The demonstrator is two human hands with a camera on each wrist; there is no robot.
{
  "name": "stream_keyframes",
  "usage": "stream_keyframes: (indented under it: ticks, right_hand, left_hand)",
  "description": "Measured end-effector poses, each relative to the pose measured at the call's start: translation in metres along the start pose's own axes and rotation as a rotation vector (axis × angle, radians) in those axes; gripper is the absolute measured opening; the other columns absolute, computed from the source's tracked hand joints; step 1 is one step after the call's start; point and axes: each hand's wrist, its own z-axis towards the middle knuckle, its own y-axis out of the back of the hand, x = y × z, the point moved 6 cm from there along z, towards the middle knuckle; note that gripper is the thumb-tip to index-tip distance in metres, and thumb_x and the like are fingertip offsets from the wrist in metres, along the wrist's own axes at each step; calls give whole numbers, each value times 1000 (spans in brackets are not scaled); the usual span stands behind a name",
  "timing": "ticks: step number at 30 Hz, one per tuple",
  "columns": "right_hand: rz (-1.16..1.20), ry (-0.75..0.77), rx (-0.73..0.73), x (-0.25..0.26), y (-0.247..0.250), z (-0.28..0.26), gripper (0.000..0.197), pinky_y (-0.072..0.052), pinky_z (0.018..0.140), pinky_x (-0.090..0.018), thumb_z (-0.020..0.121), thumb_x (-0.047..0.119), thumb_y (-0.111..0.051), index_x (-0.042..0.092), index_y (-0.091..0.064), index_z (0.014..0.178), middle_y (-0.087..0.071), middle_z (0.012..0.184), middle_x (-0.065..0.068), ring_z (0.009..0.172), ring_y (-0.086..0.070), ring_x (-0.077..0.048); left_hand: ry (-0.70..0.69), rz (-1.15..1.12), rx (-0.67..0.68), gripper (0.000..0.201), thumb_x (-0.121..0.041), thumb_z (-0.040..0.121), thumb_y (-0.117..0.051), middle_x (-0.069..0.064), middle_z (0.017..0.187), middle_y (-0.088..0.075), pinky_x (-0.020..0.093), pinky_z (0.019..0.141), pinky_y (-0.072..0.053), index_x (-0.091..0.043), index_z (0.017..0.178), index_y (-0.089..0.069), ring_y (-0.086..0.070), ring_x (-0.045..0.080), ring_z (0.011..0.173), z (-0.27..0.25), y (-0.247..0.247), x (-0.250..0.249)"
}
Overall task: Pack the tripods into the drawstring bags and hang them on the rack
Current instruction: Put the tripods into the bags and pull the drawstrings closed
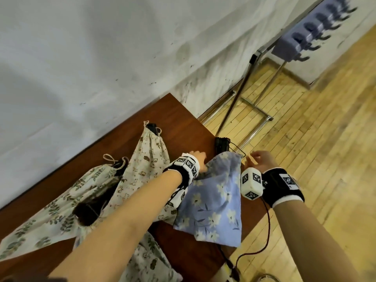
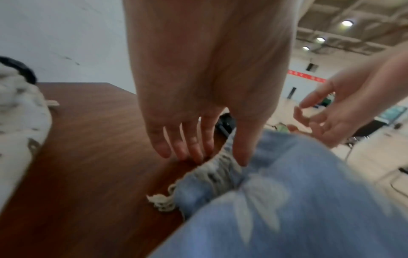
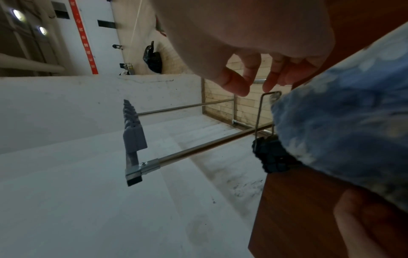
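Note:
A blue floral drawstring bag [image 1: 213, 202] lies at the table's right edge. The black head of a tripod [image 1: 222, 145] sticks out of its mouth. My left hand [image 1: 200, 156] lies on the left side of that gathered mouth [image 2: 217, 167] with straight fingers, the thumb on the blue cloth. My right hand [image 1: 254, 159] hovers by the bag's right corner. Its fingers [image 3: 237, 85] are loosely curled next to the thin cord loop [image 3: 260, 108] and hold nothing. The grey hook rack [image 1: 301, 41] stands far right by the wall.
Two more filled bags lie to the left on the brown table [image 1: 179, 119]: a beige print one [image 1: 146, 159] and a green leaf one [image 1: 67, 212], each showing a black tripod. The rack's metal legs [image 1: 244, 110] stand on the wooden floor. A dark cable [image 1: 266, 231] hangs from my right wrist.

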Motion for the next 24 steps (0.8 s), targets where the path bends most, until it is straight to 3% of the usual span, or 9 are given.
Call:
stream_keyframes:
  ticks: [6,7,9,14,17,19,22,23,24]
  right_hand:
    - [69,-70,-34,-33,32,1,19,-41,54,-27,91,3,-43,10,-50,75,-51,77,-7,66,-45,-18]
    - [47,-47,-43,-34,37,2,21,-41,53,-27,92,3,-41,10,-49,74,-50,77,-6,66,-44,-19]
    - [40,-28,-55,-37,45,0,22,-39,57,-29,92,5,-39,11,-50,74,-51,78,-5,68,-43,-19]
    - [-34,-61,-54,-54,57,-9,12,-40,61,-35,86,3,-44,7,-52,78,-52,85,-11,67,-43,-24]
    - [-98,-61,-33,-65,53,-16,9,-46,83,-45,88,3,-50,8,-54,94,-55,105,-15,89,-52,-29]
    - [-148,-54,4,-73,45,-23,16,-43,92,-48,90,4,-48,8,-52,105,-54,114,-16,103,-52,-32]
    - [-245,-46,62,-85,31,-37,11,-47,77,-45,92,5,-44,3,-52,99,-54,109,-19,94,-53,-34]
    - [-273,-33,66,-90,27,-39,9,-47,71,-43,91,5,-45,3,-52,95,-55,103,-18,90,-53,-32]
    - [-317,-12,61,-95,24,-43,8,-46,67,-40,90,5,-46,3,-52,94,-55,99,-16,88,-53,-30]
  left_hand:
    - [-83,38,31,14,-12,88,-52,19,99,-63,40,74,-48,-1,93,-59,-60,39,92,-9,-7,-18]
    - [-102,10,39,9,-9,86,-53,16,83,-60,38,65,-44,-5,80,-58,-57,36,79,-13,-1,-20]
    - [-137,-90,62,22,-5,78,-56,8,61,-44,31,54,-32,-13,60,-48,-41,26,60,-27,18,-21]
    - [-285,-271,-4,34,4,71,-48,0,53,-26,27,53,-17,-17,52,-30,-20,16,50,-93,93,-29]
    - [-291,-288,-172,18,5,74,-44,4,60,-35,24,49,-21,-12,67,-46,-29,16,54,-132,145,-27]
    - [-301,-248,-271,17,3,78,-45,6,69,-39,23,53,-25,-13,75,-47,-33,15,64,-157,176,-26]
    - [-285,-205,-419,20,-3,75,-45,1,63,-42,23,60,-29,-19,64,-50,-35,17,61,-194,211,-17]
    - [-298,-208,-473,21,-3,70,-43,-2,54,-36,23,55,-25,-14,53,-41,-29,15,55,-209,219,-14]
    - [-330,-191,-535,18,-3,67,-40,-3,49,-28,24,53,-18,-6,52,-33,-22,15,51,-223,224,-11]
